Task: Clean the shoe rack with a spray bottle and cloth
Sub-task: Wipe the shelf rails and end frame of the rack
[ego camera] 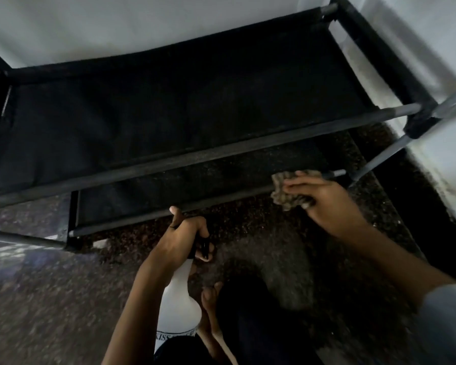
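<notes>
White spray bottle (181, 304) near black two-tier shoe rack (169, 122); crumpled grey cloth (287, 192) on its lower bar.

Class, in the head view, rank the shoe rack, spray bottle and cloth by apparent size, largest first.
1. shoe rack
2. spray bottle, though it sits nearer the camera, which enlarges it
3. cloth, partly hidden by the right hand

A dark speckled stone floor (50, 299) fills the lower part of the view. A pale wall (142, 22) rises at the floor's far edge, and more of it stands along the floor's right side. A bare foot (209, 299) rests on the floor near its lower middle.
</notes>
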A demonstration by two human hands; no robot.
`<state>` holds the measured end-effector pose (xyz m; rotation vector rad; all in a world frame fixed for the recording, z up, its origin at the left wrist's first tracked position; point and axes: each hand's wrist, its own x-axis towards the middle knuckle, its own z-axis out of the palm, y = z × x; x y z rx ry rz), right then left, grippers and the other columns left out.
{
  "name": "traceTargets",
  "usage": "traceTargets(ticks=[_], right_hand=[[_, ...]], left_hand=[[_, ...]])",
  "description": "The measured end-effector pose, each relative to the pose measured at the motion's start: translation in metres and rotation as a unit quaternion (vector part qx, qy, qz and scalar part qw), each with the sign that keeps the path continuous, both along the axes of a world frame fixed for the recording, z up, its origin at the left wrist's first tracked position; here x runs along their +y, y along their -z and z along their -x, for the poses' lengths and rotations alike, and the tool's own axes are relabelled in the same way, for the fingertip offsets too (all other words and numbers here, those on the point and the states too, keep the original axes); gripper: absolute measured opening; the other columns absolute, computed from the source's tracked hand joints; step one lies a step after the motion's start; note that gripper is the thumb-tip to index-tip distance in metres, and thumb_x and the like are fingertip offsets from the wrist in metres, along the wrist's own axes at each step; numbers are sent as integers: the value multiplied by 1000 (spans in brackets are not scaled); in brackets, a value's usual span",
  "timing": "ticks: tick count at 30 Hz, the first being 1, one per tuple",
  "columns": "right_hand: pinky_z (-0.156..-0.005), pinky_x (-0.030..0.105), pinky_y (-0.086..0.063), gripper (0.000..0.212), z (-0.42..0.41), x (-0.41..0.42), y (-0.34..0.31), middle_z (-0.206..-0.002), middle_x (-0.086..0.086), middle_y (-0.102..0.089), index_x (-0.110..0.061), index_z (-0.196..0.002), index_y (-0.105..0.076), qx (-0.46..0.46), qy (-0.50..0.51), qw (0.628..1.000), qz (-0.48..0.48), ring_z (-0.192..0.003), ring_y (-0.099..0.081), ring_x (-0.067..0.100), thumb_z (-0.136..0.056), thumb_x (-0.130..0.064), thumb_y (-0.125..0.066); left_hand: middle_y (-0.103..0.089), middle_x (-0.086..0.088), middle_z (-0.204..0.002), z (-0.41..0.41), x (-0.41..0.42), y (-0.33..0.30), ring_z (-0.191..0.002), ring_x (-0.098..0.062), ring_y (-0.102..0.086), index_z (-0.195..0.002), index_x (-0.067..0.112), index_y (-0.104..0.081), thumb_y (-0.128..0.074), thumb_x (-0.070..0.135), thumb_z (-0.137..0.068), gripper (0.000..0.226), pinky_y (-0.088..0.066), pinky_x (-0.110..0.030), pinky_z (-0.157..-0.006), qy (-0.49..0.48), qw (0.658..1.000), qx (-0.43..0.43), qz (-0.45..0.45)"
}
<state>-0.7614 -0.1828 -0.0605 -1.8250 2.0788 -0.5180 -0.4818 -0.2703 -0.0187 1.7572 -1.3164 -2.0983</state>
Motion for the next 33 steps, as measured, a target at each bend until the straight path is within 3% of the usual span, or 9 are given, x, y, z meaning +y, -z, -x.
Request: traceTargets(ticks=[2,4,8,11,15,20,23,27,33], right_hand=[[-108,30,-29,60,27,6,-4,-124,0,-62,-12,-111,-69,11,22,1000,-10,-128,-46,20,-63,23,-64],[-107,33,-31,58,44,9,-9,-122,4,-63,-9,-110,-69,20,31,999,-18,-126,-49,28,-63,23,-64],[-104,29,-37,51,26,8,-19,-124,1,-62,-12,-115,-68,61,50,997,-4,-119,-55,23,-69,11,-67],[-101,26,-40,45,-27,4,-16,-123,0,-63,-16,-113,-68,32,-17,997,61,-116,-57,21,-74,4,-60],[-89,28,-49,40,-52,1,1,-109,1,-69,-14,-97,-73,32,-89,990,107,-109,-62,23,-73,-11,-42],[-92,36,-50,43,25,28,2,-114,-2,-66,-15,-99,-71,21,128,988,83,-110,-60,19,-65,10,-67],[-93,25,-45,38,12,23,2,-110,2,-65,-14,-101,-69,-29,213,971,101,-103,-62,22,-67,3,-71],[-81,13,-37,32,-50,10,18,-109,6,-59,-11,-105,-64,-133,376,909,123,-97,-57,20,-74,-7,-73],[-89,18,-44,37,-49,17,11,-114,0,-60,-14,-113,-60,-264,209,940,50,-104,-57,11,-79,-20,-72]], left_hand=[[-68,-20,-66,-1,2,4,-60,-32,-61,-151,20,2,-45,6,-84,83,-56,-39,-65,2,1000,-7,-4],[-69,-20,-66,0,1,5,-59,-33,-63,-150,19,17,-46,7,-80,95,-56,-40,-66,0,1000,-2,-14],[-69,-20,-65,4,1,4,-54,-30,-64,-148,2,-16,-46,4,-78,76,-56,-35,-58,-19,998,54,-4],[-69,-23,-70,18,11,-8,-57,-30,-63,-151,28,12,-39,-1,-86,87,-57,-34,-63,17,998,59,15],[-67,-22,-65,33,7,-6,-54,-29,-62,-150,32,14,-38,-2,-86,88,-57,-33,-58,21,998,61,-20],[-63,-22,-56,30,3,-1,-58,-35,-59,-153,29,4,-35,-7,-86,85,-53,-45,-66,11,998,53,-27],[-64,-24,-57,33,4,2,-58,-37,-60,-151,36,8,-35,-8,-86,90,-51,-48,-69,7,998,47,-31],[-66,-26,-61,36,7,3,-57,-37,-62,-150,37,11,-36,-7,-87,90,-51,-50,-71,22,999,38,-22],[-65,-27,-58,35,-1,12,-54,-40,-62,-148,45,10,-31,-11,-82,96,-50,-49,-68,-6,999,2,-33]])
